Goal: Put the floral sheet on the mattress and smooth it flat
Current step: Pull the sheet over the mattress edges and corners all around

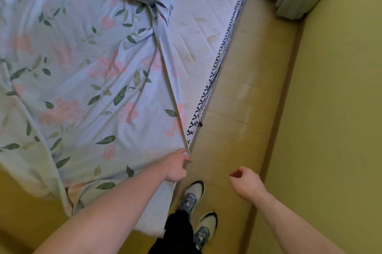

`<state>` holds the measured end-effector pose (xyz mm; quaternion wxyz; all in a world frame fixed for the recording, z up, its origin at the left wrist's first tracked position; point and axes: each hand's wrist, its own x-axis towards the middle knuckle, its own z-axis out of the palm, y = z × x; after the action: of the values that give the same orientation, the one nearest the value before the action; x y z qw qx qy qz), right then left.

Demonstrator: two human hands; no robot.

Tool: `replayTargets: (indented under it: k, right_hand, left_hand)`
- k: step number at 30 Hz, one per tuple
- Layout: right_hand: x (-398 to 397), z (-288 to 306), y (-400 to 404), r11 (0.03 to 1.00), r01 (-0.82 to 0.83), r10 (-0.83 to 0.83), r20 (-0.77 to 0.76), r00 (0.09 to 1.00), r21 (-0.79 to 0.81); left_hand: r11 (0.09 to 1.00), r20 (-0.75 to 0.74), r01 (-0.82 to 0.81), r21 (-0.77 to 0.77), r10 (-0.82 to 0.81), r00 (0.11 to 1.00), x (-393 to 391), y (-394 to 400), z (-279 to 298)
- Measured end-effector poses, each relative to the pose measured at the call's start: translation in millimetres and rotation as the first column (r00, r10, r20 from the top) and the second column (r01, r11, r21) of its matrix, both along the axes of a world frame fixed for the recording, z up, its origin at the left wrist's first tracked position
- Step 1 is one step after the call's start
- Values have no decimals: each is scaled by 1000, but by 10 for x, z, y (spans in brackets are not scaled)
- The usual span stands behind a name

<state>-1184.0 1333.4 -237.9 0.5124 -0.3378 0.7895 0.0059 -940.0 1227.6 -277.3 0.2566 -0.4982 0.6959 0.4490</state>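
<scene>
A pale blue cotton sheet [82, 79] printed with pink blossoms and dark green leaves spreads beyond the left hand [175, 166]. Past its edge, a white quilted mattress [198, 32] shows tan blotches and navy-patterned piping. Light wooden floorboards [233, 121] run beyond the right hand [246, 183], beside a yellow-green wall [330, 108].

Pale blue floral sheet [82, 79] with pink blooms, spread rumpled over most of the mattress [206, 26]. Bunched and twisted up top. White quilted strip uncovered along the right edge.

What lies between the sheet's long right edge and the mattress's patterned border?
In the head view, a bare strip of quilted mattress top lies between the sheet and the border, widest near the bunched fold and narrowing toward the left hand.
</scene>
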Motion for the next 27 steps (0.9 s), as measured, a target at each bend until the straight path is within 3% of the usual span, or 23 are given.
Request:
replayTargets:
  k: [4, 9, 15, 24, 25, 27]
  right_hand:
    - [-9, 50, -425, 999, -41, 41, 8, 999, -36]
    - [-9, 128, -1301, 989, -114, 117, 27, 993, -97]
    - [-69, -30, -2470, 985, -135, 142, 62, 988, -111]
    - [-452, -115, -3868, 976, -146, 146, -16, 989, -159]
    - [-506, -107, -4003, 976, -128, 126, -24, 992, -177]
    - [-609, -43, -4229, 972, -92, 85, -41, 996, -217]
  left_hand:
    - [975, -45, -194, -107, 190, 981, 71, -285, 27]
    - [864, -151, -475, -166, 454, 878, 105, -1104, 86]
    - [760, -199, -645, -80, 622, 758, -144, -2255, -3]
    - [561, -241, -824, 83, 814, 529, -540, -3521, -183]
    - [563, -257, -823, 74, 808, 530, -598, -3611, -188]
    - [671, -322, -730, -132, 667, 672, -756, -3710, -163]
